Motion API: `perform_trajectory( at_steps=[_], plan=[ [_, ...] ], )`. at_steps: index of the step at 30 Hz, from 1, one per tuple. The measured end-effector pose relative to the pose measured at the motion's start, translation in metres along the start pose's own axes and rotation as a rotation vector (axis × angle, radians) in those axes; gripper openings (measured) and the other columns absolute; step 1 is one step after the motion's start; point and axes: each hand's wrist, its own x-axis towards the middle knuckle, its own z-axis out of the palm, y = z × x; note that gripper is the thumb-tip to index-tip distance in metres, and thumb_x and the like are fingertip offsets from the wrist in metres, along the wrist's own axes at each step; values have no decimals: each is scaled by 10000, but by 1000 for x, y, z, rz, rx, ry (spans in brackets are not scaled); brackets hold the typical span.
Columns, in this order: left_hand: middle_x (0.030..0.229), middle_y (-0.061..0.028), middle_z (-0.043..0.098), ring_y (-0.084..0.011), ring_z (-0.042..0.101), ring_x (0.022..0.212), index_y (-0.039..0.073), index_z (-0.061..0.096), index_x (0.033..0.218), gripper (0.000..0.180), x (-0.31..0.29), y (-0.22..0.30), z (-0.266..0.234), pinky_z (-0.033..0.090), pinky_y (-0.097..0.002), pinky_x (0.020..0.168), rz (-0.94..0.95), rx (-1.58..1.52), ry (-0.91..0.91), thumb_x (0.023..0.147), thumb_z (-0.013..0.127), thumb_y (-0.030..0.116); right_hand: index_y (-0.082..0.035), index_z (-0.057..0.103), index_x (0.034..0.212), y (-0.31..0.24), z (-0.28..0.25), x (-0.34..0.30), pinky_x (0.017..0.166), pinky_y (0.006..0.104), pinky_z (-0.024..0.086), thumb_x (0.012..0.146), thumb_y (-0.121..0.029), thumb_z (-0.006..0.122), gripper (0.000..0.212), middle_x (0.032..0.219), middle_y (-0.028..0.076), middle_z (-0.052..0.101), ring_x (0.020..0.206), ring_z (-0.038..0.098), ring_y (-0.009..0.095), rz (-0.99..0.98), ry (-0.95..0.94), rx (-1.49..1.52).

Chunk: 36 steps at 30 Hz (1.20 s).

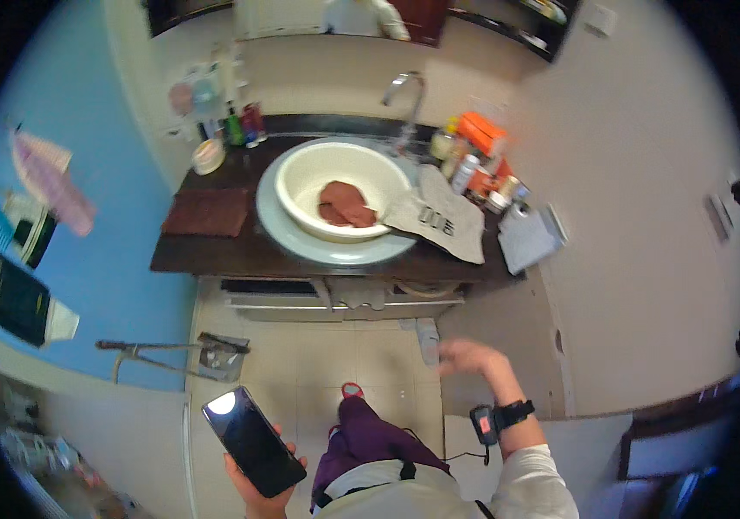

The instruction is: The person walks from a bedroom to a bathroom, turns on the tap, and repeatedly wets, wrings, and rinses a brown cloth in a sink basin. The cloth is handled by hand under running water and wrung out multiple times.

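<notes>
A black smartphone lies tilted in my left hand, its dark screen facing up with a bright reflection at one corner. Raised over the floor, my right hand is empty, with its fingers loosely apart and slightly blurred. A black strap with a small device circles my right wrist. Beyond both hands, a cream plastic basin rests in the round sink. Crumpled reddish-brown cloth lies inside it. A grey cloth with dark print drapes over the basin's right side and the counter.
A chrome faucet rises behind the sink. Bottles and an orange package crowd the counter's right end. A folded brown cloth and a round tub sit at left. A metal-framed object stands low at left. Drawers are below.
</notes>
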Motion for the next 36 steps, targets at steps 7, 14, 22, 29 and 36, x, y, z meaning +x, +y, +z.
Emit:
perform_trajectory(
  at_steps=[7,14,22,29,36],
  plan=[
    [1308,-154,470,-382,548,1061,135,317,1404,734,28,-48,13,427,-600,868,-487,233,-61,862,377,625,-78,489,1286,-46,160,-123,888,412,453,839,-452,596,592,1129,201,579,1026,558,371,85,13,182],
    [1317,-190,452,-427,535,1062,67,303,1399,805,24,-170,19,401,-629,896,-1018,439,-156,834,422,628,-78,491,1272,-34,248,-243,835,438,458,852,-433,581,558,1088,193,560,1011,546,377,339,324,435],
    [1301,-184,490,-281,584,1061,41,369,1370,727,-61,-426,8,518,-419,857,-1489,980,-234,867,451,559,-126,509,1276,63,396,-426,875,436,447,846,-469,567,553,1091,206,569,1028,545,367,761,801,681],
    [1263,-181,512,-272,590,1044,24,383,1353,712,-164,-621,17,518,-414,853,-1719,917,-428,871,453,543,-93,559,1196,140,504,-517,874,438,446,868,-457,557,490,1076,182,593,1013,560,351,805,901,644],
    [1225,-178,534,-263,597,1027,7,398,1336,698,-182,-775,33,518,-408,848,-1785,852,-489,874,456,528,7,553,1125,216,504,-580,901,431,428,900,-399,540,465,1044,183,602,985,565,351,887,1056,939]
  ],
)
